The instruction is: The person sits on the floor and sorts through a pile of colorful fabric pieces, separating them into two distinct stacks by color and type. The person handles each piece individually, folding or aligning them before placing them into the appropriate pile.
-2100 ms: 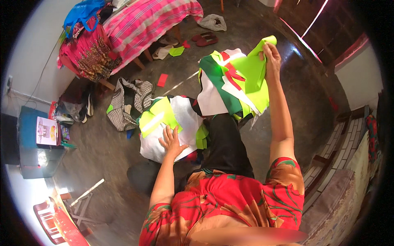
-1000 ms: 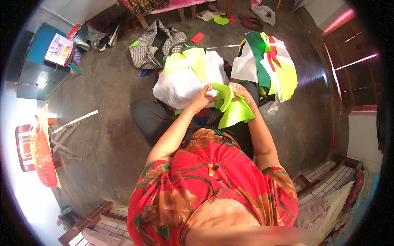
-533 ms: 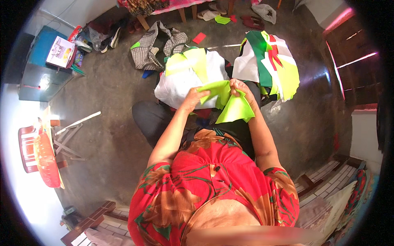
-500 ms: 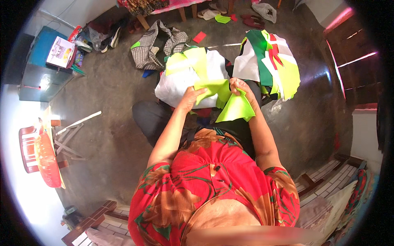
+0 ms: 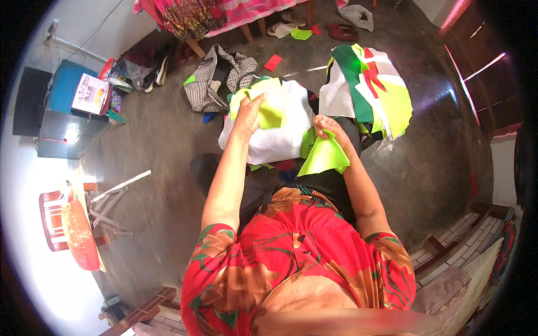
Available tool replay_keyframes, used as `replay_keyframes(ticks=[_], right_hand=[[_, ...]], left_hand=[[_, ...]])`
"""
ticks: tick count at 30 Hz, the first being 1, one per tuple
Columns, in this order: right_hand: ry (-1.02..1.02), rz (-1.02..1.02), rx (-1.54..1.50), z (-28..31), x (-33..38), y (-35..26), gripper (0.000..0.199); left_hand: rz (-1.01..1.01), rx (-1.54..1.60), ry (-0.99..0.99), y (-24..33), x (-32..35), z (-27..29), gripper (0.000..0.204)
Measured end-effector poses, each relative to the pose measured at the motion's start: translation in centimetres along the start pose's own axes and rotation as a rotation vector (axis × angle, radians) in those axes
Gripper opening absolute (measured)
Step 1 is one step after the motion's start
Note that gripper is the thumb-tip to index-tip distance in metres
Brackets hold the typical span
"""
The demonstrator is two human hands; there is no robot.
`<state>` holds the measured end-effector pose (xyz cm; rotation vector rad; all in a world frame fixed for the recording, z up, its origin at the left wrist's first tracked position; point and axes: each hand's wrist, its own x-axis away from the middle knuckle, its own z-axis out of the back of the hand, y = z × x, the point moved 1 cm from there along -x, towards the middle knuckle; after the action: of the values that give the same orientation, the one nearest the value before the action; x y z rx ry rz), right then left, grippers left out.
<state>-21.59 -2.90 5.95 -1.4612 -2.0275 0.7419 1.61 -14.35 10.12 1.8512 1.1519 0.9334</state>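
left hand (image 5: 250, 113), fingers spread, rests on the white and lime fabric stack (image 5: 280, 126); at its 4 o'clock, right hand (image 5: 328, 127) pinches a lime fabric piece (image 5: 325, 159).

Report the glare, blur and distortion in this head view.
Head view: strong fisheye bending with a black rim; washed-out glare at the left edge around the red chair; shiny reflections on the floor at upper right; a blurred band at the bottom; the hands, left and right, stay fairly sharp.
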Motion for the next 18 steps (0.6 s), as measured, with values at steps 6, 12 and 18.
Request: replay_keyframes(ticks=[6,12,18], right_hand=[[0.012,-0.02,-0.013,0.6,0.4,-0.3,0.022],[-0.019,-0.008,0.007,0.0,0.3,-0.6,0.022],[0.007,-0.064,0.058,0.8,0.2,-0.6,0.023]], left_hand=[[-0.23,-0.113,-0.118,4.7,-5.6,-5.1,0.026],[-0.143,-0.028,0.021,-2.9,-8.7,-3.5,0.027],[0.459,-0.001,0.17,-14.0,-5.1,0.4,0.027]])
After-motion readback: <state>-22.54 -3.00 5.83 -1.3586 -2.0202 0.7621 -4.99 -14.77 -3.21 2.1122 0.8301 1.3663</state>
